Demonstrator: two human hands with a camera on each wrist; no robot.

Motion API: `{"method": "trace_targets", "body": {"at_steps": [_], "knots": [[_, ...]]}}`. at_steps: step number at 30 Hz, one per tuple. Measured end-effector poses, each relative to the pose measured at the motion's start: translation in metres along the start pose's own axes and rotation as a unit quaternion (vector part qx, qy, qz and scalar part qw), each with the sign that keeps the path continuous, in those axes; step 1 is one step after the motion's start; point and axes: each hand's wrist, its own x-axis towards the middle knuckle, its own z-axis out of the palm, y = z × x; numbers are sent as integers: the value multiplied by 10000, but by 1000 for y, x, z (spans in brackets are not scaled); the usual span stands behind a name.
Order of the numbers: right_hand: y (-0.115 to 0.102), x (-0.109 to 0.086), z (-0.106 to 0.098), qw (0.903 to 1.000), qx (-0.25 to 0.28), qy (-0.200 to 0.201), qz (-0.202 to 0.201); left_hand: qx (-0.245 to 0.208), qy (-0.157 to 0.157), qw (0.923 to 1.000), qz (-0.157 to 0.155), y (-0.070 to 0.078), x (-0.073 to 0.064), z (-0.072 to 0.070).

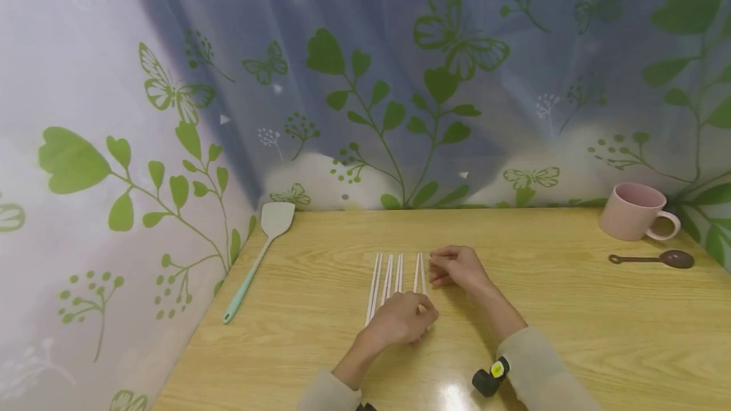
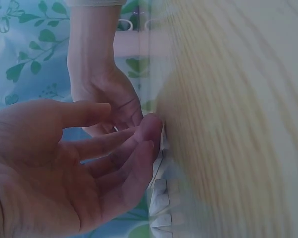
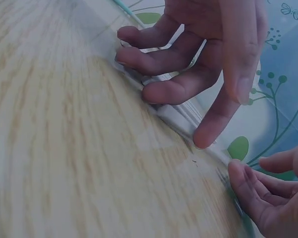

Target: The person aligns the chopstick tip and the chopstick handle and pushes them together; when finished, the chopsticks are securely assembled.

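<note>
Several pairs of pale chopsticks (image 1: 375, 287) lie side by side on the wooden table, pointing away from me. One pair (image 1: 423, 274) sits slightly apart at the right of the row. My left hand (image 1: 404, 318) is over the near part of the row with its fingers loosely bent and its thumb apart. The left wrist view shows square chopstick ends (image 2: 160, 198) beside those fingertips. Beside the far end of the rightmost pair is my right hand (image 1: 457, 266), its fingers relaxed. In the right wrist view, left fingers (image 3: 169, 91) touch the chopsticks, while the right thumb stands apart from its fingers.
A spatula (image 1: 278, 217) with a mint handle lies along the table's left edge. At the far right stand a pink mug (image 1: 631, 214) and, in front of it, a brown spoon (image 1: 678, 259). A leaf-patterned curtain (image 1: 365, 81) borders the table's back edge.
</note>
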Motion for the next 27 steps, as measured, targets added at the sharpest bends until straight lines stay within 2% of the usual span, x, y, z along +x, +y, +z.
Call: {"method": "trace_targets", "body": {"at_steps": [9,15,19,22,24,27], "knots": [[-4,0,-3,9996,-134,-191,167,169,54,9998,-44,3,1,-3],[-7,-2,-3,9967,-466,-638,171,312,54,9995,82,3,3,-15],[-9,-6,-5,9932,-581,-997,129,69,128,9998,112,-1,2,-38],[-11,-12,-13,9907,-629,-1205,-21,-215,290,9993,0,-7,-4,-64],[-16,-17,-24,9886,-751,-1290,-210,-181,475,9987,-9,-12,-9,-83],[-25,-29,-49,9824,-1100,-1399,-562,148,781,9968,49,-24,-19,-112]]}}
